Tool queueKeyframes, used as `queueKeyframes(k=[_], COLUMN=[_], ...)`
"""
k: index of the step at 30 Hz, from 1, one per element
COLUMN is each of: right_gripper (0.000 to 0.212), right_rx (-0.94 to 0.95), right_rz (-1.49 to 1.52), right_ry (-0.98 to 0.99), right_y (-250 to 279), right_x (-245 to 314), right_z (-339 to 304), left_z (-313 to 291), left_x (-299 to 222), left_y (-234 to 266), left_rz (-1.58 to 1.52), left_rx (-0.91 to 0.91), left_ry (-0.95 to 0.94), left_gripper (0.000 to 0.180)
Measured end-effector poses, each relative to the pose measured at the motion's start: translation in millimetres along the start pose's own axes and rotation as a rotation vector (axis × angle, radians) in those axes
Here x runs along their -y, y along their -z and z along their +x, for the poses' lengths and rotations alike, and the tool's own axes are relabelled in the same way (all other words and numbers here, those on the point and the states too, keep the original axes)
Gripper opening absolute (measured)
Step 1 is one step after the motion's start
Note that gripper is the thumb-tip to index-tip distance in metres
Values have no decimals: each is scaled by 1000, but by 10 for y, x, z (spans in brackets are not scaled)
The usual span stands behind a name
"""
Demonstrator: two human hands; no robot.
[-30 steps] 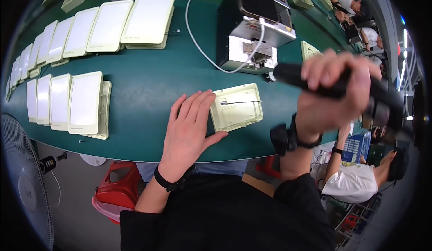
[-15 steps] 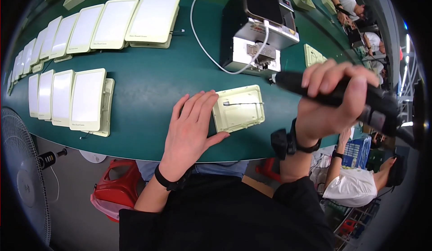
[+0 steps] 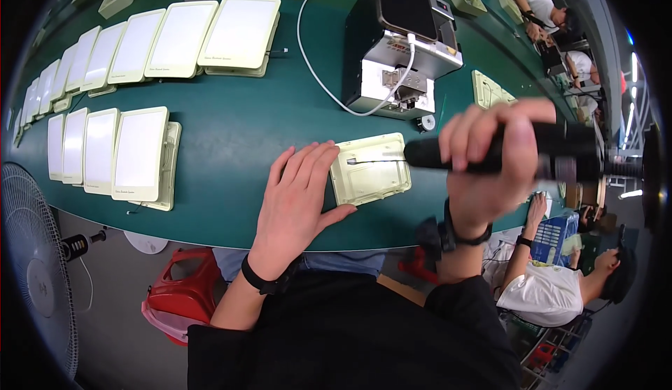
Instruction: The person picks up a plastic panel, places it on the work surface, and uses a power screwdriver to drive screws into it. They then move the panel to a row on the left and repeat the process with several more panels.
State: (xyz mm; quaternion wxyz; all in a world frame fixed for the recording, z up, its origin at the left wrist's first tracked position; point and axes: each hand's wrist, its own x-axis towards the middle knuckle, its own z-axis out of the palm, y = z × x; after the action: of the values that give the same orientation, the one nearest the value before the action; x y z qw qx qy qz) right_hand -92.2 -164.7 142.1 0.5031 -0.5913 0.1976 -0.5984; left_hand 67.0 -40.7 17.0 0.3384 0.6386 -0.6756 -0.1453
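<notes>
A shallow cream plastic housing [image 3: 364, 187] lies open side up on the green table, a thin dark wire with a small connector across its inside. My left hand [image 3: 297, 190] steadies its left end, fingers at the upper corner and thumb at the lower edge. In my right hand [image 3: 490, 156] is a black electric screwdriver [image 3: 567, 153], fingers wrapped round its body. The driver lies nearly level, its nose over the housing's right edge. Motion blurs its tip, so contact cannot be told.
Beyond the housing stands a screw feeder [image 3: 395, 89] with a phone [image 3: 404, 2] on top and a white cable. White-faced panels [image 3: 241, 33] lean in two rows at left. Another cream shell [image 3: 490, 89] lies at right. A fan [image 3: 38, 278] stands lower left; co-workers [image 3: 542, 292] sit at right.
My right hand has brought the screwdriver from the screw feeder's front down and left, to the housing's right edge. My left hand and the housing stay put.
</notes>
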Motion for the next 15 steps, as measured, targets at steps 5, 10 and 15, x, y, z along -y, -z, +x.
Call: queueKeyframes(k=[5,10,15], right_gripper=[28,34,34], right_rx=[171,152,157], right_rz=[90,-127,-150], right_ry=[-130,-160,-159], right_y=[-79,-137,-108], right_x=[262,261,187], right_z=[-505,-673,-712], left_z=[-17,-9,-2], left_x=[13,6,15], left_y=[10,4,1], left_rz=[24,30,5], left_rx=[9,33,22], left_ry=[-16,-6,2], left_gripper=[87,88,84])
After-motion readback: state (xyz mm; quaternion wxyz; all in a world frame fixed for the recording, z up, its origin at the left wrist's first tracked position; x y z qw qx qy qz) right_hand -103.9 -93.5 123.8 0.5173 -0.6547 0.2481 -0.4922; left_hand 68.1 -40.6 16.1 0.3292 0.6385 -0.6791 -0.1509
